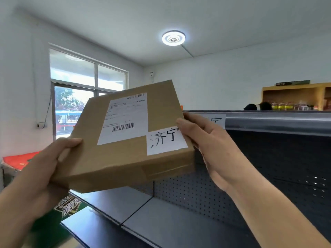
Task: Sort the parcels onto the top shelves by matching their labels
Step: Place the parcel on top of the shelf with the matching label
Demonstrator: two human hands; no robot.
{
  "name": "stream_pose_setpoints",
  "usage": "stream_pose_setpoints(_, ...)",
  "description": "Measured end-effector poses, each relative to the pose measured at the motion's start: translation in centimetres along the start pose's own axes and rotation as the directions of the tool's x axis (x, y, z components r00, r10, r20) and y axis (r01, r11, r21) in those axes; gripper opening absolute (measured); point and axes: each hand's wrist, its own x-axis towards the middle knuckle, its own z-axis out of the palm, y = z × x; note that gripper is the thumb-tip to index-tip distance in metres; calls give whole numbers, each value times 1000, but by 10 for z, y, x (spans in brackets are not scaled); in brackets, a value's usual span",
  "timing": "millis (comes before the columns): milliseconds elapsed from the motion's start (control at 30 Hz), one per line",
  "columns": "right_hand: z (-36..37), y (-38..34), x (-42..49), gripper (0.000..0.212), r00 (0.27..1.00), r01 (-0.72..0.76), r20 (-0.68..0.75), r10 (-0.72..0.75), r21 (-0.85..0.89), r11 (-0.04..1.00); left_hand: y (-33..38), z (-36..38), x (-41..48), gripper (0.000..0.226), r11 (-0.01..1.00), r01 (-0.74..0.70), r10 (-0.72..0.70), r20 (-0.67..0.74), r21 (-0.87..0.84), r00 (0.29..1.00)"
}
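A flat brown cardboard parcel (114, 158) is held up in front of me, tilted, top face toward the camera. It carries a white shipping label with barcodes (123, 119) and a white paper tag (165, 140) handwritten 济宁. My left hand (44, 169) grips its left edge, thumb on top. My right hand (207, 145) grips its right edge beside the tag. Behind the right hand, a white label (214, 120) on the top shelf's front rail (277, 122) shows similar handwriting, partly hidden.
A dark metal shelf unit with a perforated back panel (268, 167) fills the right side; a grey lower shelf board (161, 221) runs below the parcel. A green box (68, 208) and a red package (19, 161) sit low left. A window (84, 97) is behind.
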Motion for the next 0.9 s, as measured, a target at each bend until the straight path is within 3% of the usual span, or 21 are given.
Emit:
stream_pose_setpoints(67,-9,-17,19,12,999,24,-30,-24,-18,1000,3,10,17,66,998,1,4,80,-60,997)
stream_pose_setpoints(133,-22,-30,41,28,997,47,-59,-51,-65,997,7,25,36,42,994,-53,70,173,-98,982)
stream_pose_setpoints(200,-36,-39,60,38,992,56,-111,-67,-91,994,10,45,56,40,990,-82,107,234,-114,966)
stream_pose_setpoints(333,-70,-43,90,37,970,33,-240,-49,-70,997,34,105,84,57,989,-64,111,373,-136,921)
stream_pose_setpoints(467,-100,-37,113,22,933,6,-358,-28,-62,998,40,168,104,14,993,-70,104,458,-91,883)
stream_pose_setpoints(567,-118,-32,129,19,911,-31,-412,-10,-91,995,44,209,124,14,997,-69,68,513,-17,856)
stream_pose_setpoints(733,-146,-26,163,37,872,-120,-487,-48,-307,944,53,261,172,31,991,-111,51,571,71,819)
stream_pose_setpoints(900,-170,-27,186,44,872,-339,-468,145,-363,868,26,290,207,21,958,-93,-86,580,273,810)
